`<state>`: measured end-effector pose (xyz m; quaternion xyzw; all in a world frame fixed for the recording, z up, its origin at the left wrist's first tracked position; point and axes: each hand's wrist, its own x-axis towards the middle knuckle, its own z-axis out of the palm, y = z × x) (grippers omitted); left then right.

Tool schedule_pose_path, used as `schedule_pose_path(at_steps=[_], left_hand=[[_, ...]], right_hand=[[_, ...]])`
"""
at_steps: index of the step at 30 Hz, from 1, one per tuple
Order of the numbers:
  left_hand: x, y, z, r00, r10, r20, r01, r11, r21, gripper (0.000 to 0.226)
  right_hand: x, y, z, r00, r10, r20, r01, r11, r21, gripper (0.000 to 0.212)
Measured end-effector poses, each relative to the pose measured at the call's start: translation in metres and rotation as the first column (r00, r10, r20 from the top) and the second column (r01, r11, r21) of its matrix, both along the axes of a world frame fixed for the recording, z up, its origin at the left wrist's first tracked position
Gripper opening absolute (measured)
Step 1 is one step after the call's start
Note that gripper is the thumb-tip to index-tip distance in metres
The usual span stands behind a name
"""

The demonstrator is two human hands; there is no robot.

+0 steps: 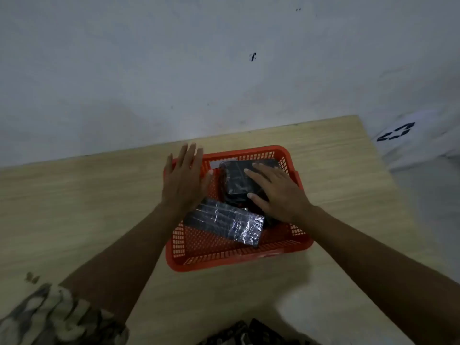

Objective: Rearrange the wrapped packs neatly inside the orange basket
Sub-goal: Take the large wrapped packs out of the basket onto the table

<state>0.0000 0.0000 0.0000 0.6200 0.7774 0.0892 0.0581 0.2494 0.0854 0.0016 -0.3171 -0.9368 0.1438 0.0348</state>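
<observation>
An orange mesh basket point(231, 255) stands on the wooden table. Inside it, a dark pack in shiny clear wrap point(224, 221) lies slanted across the front half. Another dark wrapped pack point(236, 179) lies at the back right. My right hand point(276, 192) rests flat on that back pack, fingers spread, palm down. My left hand point(184, 180) hovers flat over the basket's left rim with fingers apart and nothing in it. The part of the back pack under my right hand is hidden.
The light wooden table point(87, 207) ends at a pale wall behind the basket. Its right edge runs diagonally past the basket. A white thing with black marks point(403, 135) sits beyond the right edge. A patterned sleeve point(49, 317) shows at the bottom left.
</observation>
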Motion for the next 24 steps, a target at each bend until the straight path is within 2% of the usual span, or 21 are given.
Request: schedule_pose_path(at_steps=[3,8,13,19,24], left_hand=[[-0.012,0.021,-0.009,1.000,-0.003,-0.020,0.002,1.000,-0.020,0.068],[-0.024,0.040,-0.018,0.998,-0.052,0.046,0.054,0.997,-0.049,0.062],[-0.032,0.051,-0.026,0.994,-0.098,0.057,0.101,0.994,-0.050,0.048],[-0.036,0.057,-0.028,0.994,-0.085,0.072,0.088,0.995,-0.049,0.051],[-0.038,0.059,-0.030,0.992,-0.101,0.082,0.105,0.993,-0.045,0.054]], right_hand=[[-0.003,0.012,-0.010,0.998,0.060,0.037,-0.058,0.998,-0.035,0.072],[-0.006,0.022,-0.021,0.989,0.115,0.094,-0.108,0.991,-0.074,0.087],[-0.006,0.026,-0.024,0.991,0.121,0.055,-0.118,0.991,-0.056,0.090],[-0.002,0.029,-0.021,0.986,0.091,-0.142,-0.094,0.996,-0.010,0.073],[0.005,0.038,-0.006,0.934,-0.011,-0.356,0.005,1.000,-0.018,0.060]])
